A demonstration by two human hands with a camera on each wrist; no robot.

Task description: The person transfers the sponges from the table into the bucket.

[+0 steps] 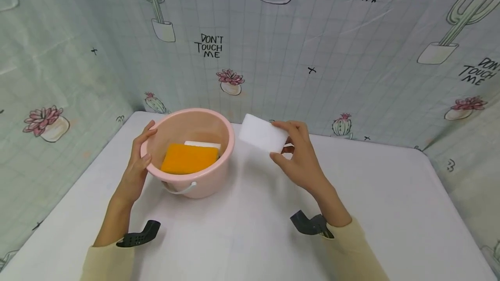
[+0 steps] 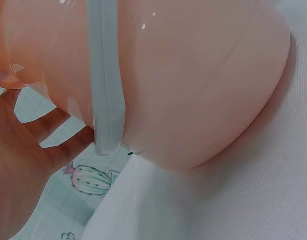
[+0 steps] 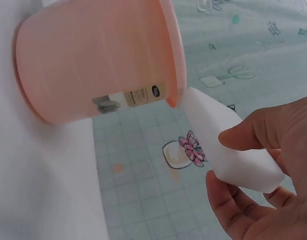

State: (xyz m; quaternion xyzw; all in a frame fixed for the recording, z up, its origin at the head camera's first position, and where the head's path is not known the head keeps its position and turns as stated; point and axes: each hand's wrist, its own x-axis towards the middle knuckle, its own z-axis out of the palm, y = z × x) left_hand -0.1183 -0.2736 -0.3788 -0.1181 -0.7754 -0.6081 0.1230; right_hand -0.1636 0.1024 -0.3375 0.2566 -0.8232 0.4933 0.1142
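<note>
A pink bucket (image 1: 208, 185) stands on the table, holding an orange sponge-like block (image 1: 190, 158) and a white piece (image 1: 203, 144) partly hidden behind it. My left hand (image 1: 136, 157) holds the bucket's left rim, thumb and a fingertip over the edge; the left wrist view shows other fingers against its outer wall, near the white handle (image 2: 107, 75). To the right of the bucket, my right hand (image 1: 300, 159) pinches a white sponge block (image 1: 262, 133) between thumb and fingers. The sponge is tilted and raised above the table, close to the bucket's rim in the right wrist view (image 3: 221, 135).
The white table (image 1: 250, 237) reaches to a patterned curtain (image 1: 273, 42) at the back and sides. A label (image 3: 128, 99) is on the bucket's wall. Dark wrist-worn devices (image 1: 140, 234) sit at both sleeves.
</note>
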